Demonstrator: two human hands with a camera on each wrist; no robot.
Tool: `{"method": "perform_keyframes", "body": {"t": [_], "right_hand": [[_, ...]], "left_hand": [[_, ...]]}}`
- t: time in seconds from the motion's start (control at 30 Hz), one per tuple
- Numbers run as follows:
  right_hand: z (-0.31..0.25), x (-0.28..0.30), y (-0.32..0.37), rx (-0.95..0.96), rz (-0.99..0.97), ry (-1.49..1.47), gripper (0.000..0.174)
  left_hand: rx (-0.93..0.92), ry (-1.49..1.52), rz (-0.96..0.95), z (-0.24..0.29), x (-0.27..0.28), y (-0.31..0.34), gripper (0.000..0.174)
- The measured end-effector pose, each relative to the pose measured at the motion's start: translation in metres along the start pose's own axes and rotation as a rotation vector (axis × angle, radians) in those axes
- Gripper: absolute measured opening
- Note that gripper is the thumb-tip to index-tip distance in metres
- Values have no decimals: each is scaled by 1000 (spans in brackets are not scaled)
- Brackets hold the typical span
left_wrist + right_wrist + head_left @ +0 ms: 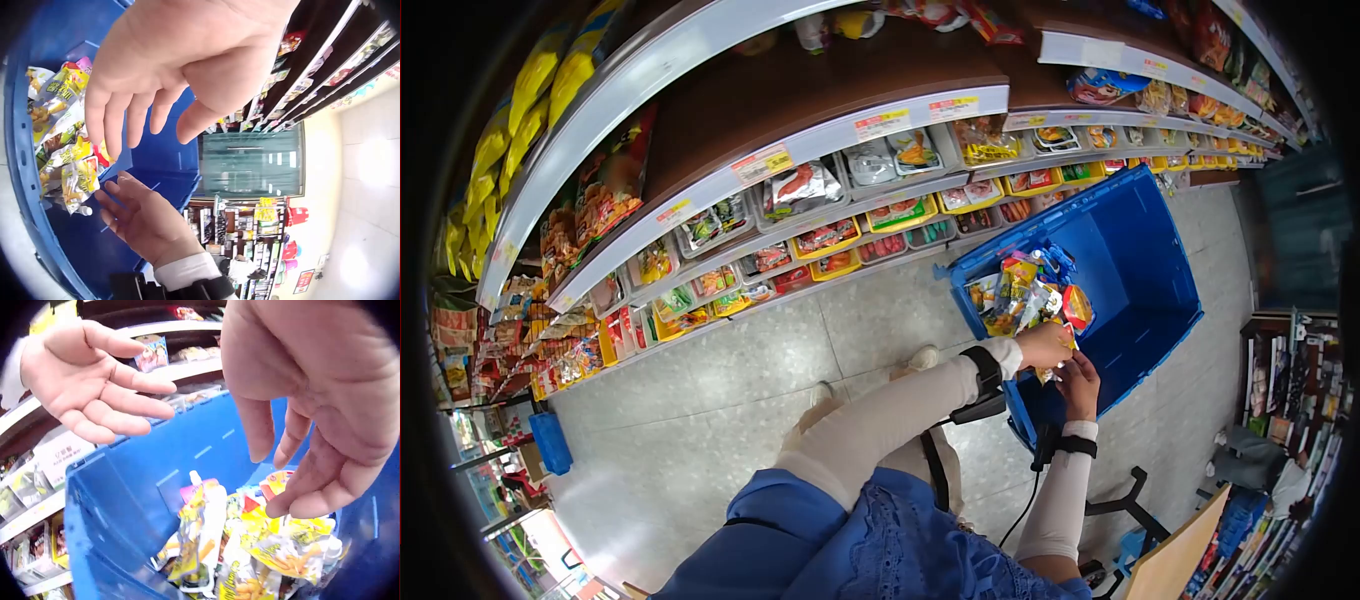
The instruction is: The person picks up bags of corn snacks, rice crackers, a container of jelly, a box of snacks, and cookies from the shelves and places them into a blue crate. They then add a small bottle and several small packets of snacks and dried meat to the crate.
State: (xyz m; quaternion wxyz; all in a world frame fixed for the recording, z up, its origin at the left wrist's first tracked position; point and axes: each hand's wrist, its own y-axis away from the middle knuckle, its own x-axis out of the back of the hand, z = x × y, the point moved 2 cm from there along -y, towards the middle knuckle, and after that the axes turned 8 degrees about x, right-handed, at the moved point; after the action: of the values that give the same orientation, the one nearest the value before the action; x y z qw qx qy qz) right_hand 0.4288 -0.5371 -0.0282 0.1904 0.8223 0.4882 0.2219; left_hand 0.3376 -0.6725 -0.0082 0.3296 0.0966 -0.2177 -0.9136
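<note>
Both hands are over a blue plastic crate (1140,290) partly filled with snack packets. My left hand (181,69) hangs above the packets, fingers loosely bent, with nothing between them. Palm turned up and fingers spread, it shows as an empty hand (100,387) in the right wrist view. My right hand (319,419) is over the pile, its fingers loosely curved and holding nothing. Beneath the fingertips lie shiny yellow-and-white snack packets (287,553) with a yellow packet (187,544) standing among them. A white cap (334,549) pokes out at the pile's side.
Store shelves (800,150) with packaged foods in trays run along the far side. Grey tiled floor (800,350) lies between them and the person. Another goods rack (1290,390) stands at the right, and a wooden board (1180,550) is at the lower right.
</note>
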Motion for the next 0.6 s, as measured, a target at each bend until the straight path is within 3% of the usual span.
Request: {"method": "perform_keyframes", "body": {"t": [0.03,0.1,0.27,0.4,0.47,0.6], "right_hand": [[-11,-11,15,11,5,4,33],[-27,-33,45,179,-13,-88,30],[-32,-110,118,276,-149,-108,31],[-12,-194,171,247,-273,-70,31],[0,-234,191,201,-372,-65,30],[5,-298,225,181,-512,-57,29]], "left_hand": [[-52,143,5,3,7,16,22],[-28,133,-96,16,33,60,34],[-58,388,-50,-31,81,155,37],[-73,339,54,-85,127,238,38],[96,355,106,-112,148,279,38],[121,358,214,-164,182,327,37]]}}
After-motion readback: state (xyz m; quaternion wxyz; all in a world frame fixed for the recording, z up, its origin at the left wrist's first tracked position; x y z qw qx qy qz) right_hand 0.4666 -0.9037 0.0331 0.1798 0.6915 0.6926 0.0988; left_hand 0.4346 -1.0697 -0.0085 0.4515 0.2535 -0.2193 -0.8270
